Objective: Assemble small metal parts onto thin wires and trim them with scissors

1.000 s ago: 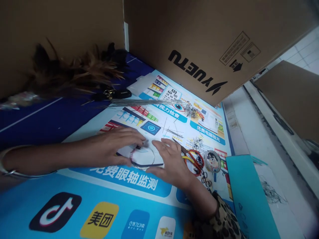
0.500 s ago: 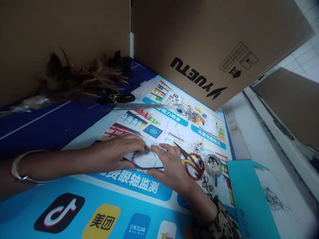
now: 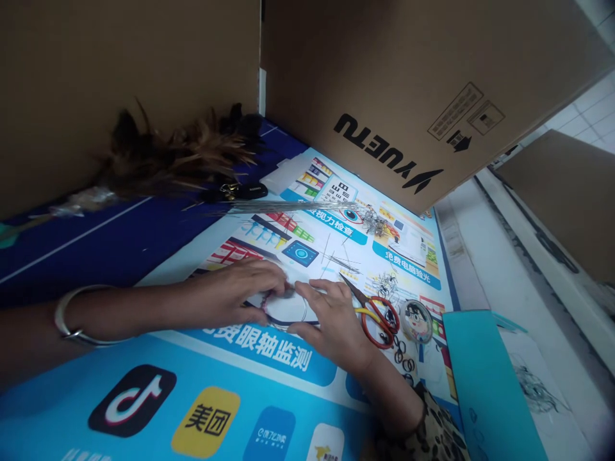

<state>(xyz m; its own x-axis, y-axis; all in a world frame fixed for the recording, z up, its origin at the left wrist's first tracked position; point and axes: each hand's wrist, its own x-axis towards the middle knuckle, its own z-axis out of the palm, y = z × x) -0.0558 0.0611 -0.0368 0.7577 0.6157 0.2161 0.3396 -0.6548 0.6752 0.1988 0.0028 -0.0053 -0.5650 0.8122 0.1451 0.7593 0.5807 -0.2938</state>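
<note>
A thin wire loop (image 3: 288, 308) lies on the printed blue poster (image 3: 202, 384). My left hand (image 3: 240, 291), with a silver bangle on its wrist, rests on the poster and pinches the loop's left side between thumb and fingers. On the other side my right hand (image 3: 331, 320) curls its thumb and fingers around the loop's right edge. Both hands press down on the surface and meet at the top of the loop.
Red-handled scissors (image 3: 372, 314), small dark rings (image 3: 401, 355) and a round cartoon tin (image 3: 417, 320) lie right of my right hand. Straight wires (image 3: 288, 206), a feather duster (image 3: 177, 157), cardboard walls (image 3: 394, 83) and a teal box (image 3: 485, 384) surround the poster.
Both hands stay on the wire loop; their fingertips have drawn closer together at its top. The view has drifted slightly, so everything sits a little further right and lower.
</note>
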